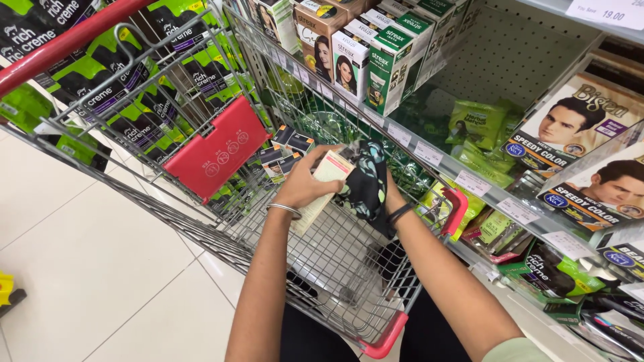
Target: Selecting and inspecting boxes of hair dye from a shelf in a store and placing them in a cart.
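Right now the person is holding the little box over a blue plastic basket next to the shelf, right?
Not quite. The head view shows the left hand holding the little box over a metal wire shopping cart with red trim, not a blue plastic basket. The cart does stand next to the shelf, as you said.

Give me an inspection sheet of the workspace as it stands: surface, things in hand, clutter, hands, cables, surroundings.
Surface: wire shopping cart with red trim, over a pale tiled floor.
Things in hand: pale slim box, held over the cart basket; dark patterned cloth beside it.
Clutter: small dark boxes lying at the far end of the cart.
Hands: left hand grips the box, bangle on the wrist; right hand mostly hidden behind the cloth, dark band on the wrist.
Cables: nothing seen.
Surroundings: shelf of hair colour boxes and green sachets on the right; stacked green and black packs behind the cart.
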